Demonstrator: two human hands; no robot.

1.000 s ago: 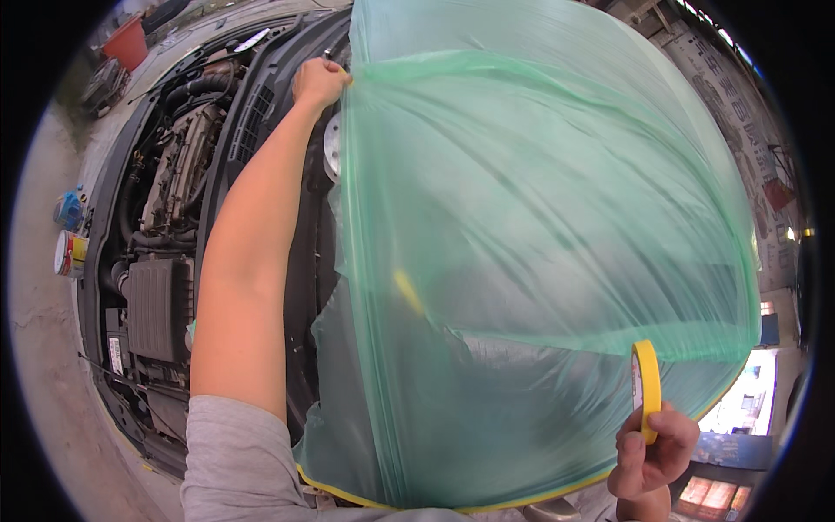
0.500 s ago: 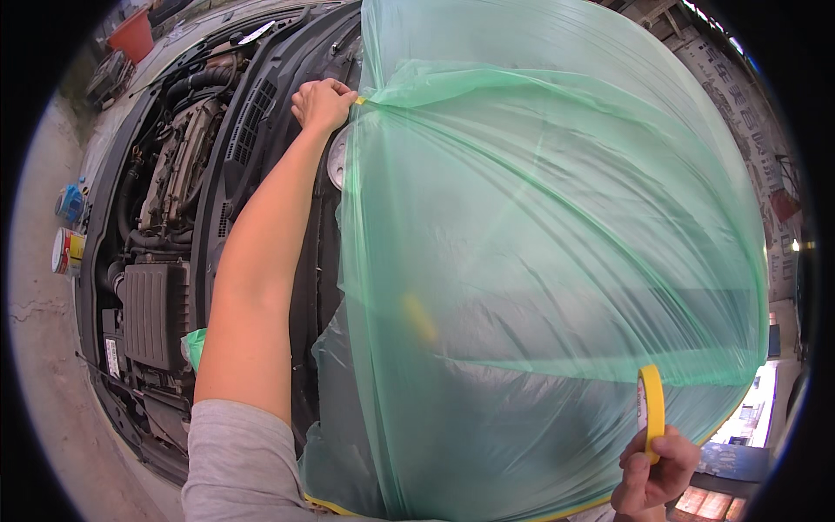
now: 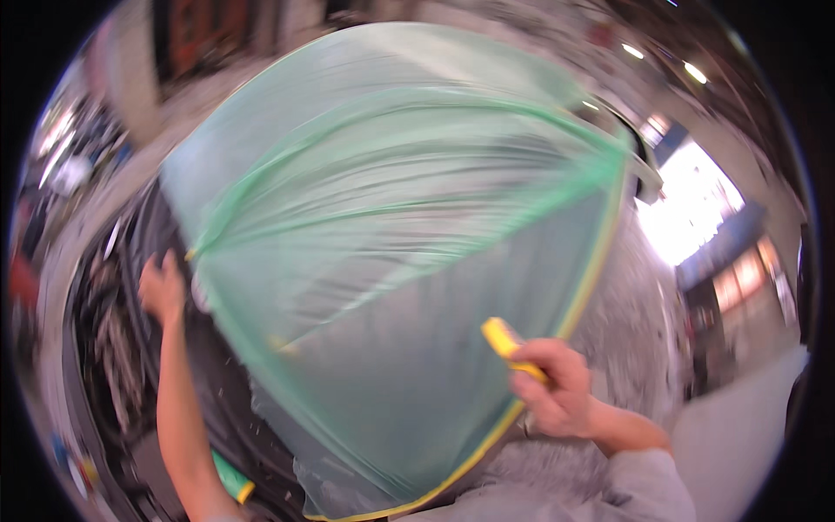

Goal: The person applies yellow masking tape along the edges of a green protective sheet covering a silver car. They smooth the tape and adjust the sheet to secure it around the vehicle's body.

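Note:
Thin green plastic film (image 3: 417, 296) lies over the car's windshield, gathered into folds that fan out from its left edge. A small piece of yellow tape (image 3: 190, 255) pins those folds there. Just beside that piece is my left hand (image 3: 163, 289), its fingers apart and holding nothing, though motion blurs it. My right hand (image 3: 557, 387) grips a roll of yellow masking tape (image 3: 500, 337) above the lower right part of the film. A yellow tape strip (image 3: 487, 442) runs along the film's near and right edge.
To the left lies the car's uncovered engine bay (image 3: 117, 365). A green roll with a yellow end (image 3: 233, 478) rests by my left forearm. A side mirror (image 3: 648, 178) sticks out past the film's far right corner. Bright doorway light (image 3: 691, 204) shows at the right.
My view has swung, showing more of the car's right side. My left hand has let go of the small tape piece at the folds. The tape roll stays in my right hand, now tilted.

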